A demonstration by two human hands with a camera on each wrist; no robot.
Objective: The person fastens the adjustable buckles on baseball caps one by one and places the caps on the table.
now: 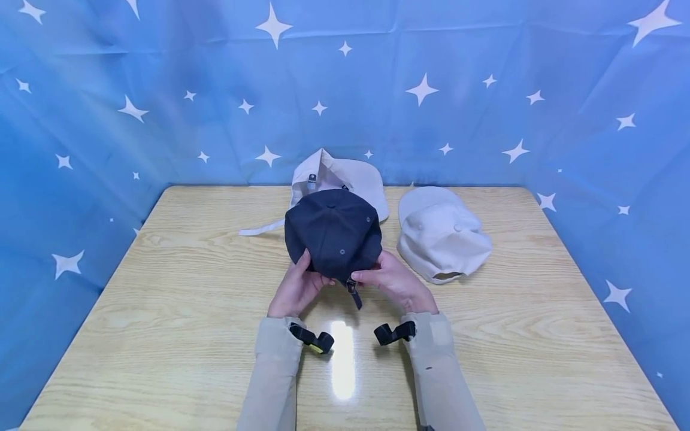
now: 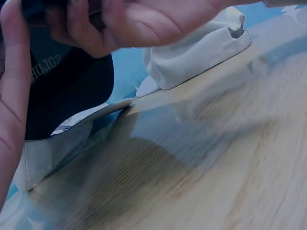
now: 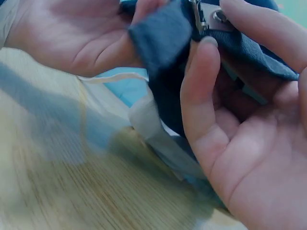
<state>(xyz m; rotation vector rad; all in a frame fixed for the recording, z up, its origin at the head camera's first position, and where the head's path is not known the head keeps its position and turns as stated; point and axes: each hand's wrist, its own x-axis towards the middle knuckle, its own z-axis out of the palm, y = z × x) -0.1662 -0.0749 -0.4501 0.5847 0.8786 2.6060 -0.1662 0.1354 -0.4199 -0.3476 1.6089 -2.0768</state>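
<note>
Left grip point(image 1: 300, 288) and right grip point(image 1: 398, 282) are drawn in, pinching the rear edge of a dark baseball cap point(image 1: 330, 230), its crown up between them. The right wrist view shows its strap buckle point(image 3: 200, 18) up close; the left wrist view alone shows pale lettering point(image 2: 45, 68). Just beyond the grips, an upturned white cap point(image 1: 362, 179), partly hidden, sits on the counter point(image 1: 162, 335); right of them lies another white cap point(image 1: 442, 239)

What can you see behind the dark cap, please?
In the head view, behind the dark cap is a white cap, its brim and strap showing; the dark cap covers its near part.
</note>
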